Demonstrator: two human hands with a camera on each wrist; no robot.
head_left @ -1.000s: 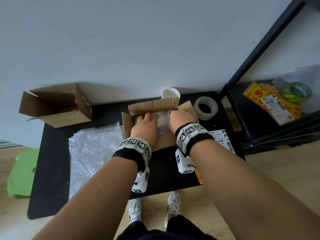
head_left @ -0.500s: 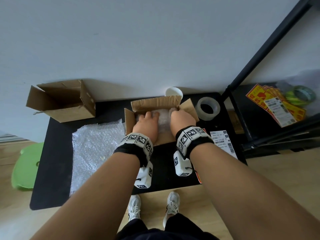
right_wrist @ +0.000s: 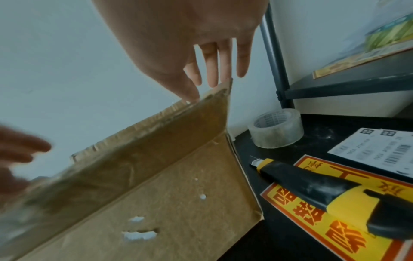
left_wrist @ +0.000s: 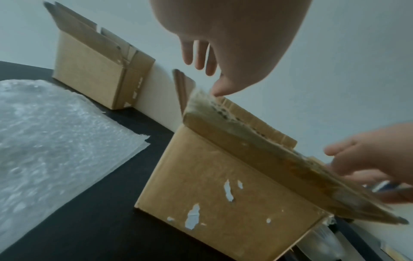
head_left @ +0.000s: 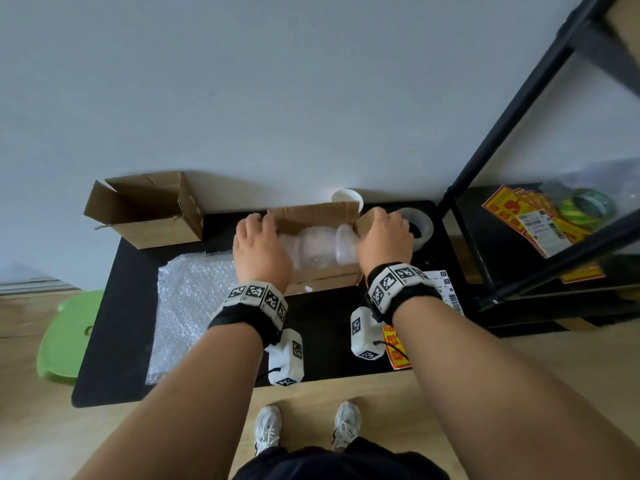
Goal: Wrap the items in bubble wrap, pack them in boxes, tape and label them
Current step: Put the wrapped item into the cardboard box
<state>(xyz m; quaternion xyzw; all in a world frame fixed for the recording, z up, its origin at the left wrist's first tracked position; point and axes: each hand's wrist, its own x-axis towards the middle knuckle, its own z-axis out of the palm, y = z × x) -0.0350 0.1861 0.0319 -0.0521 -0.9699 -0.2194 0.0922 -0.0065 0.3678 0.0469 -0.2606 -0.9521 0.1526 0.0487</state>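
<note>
With the wrapped bundle (head_left: 317, 245) already in our box (head_left: 322, 277), our left hand (head_left: 259, 251) at nine o'clock and right hand (head_left: 382, 237) at three rest straight-fingered on its side flaps, holding nothing; closing, taping and labelling remain.

Green stool (head_left: 65, 336) left, white cup (head_left: 346, 198) – rear, blk shelf (head_left: 512, 126)

Each bare forearm wears a black wristband (head_left: 242, 317) topped by a white band of black-and-white square markers (head_left: 256, 294). A white marker-printed camera block (head_left: 287, 358) hangs beneath each wrist. White sneakers (head_left: 268, 429), dark trousers (head_left: 339, 462) at bottom centre.
</note>
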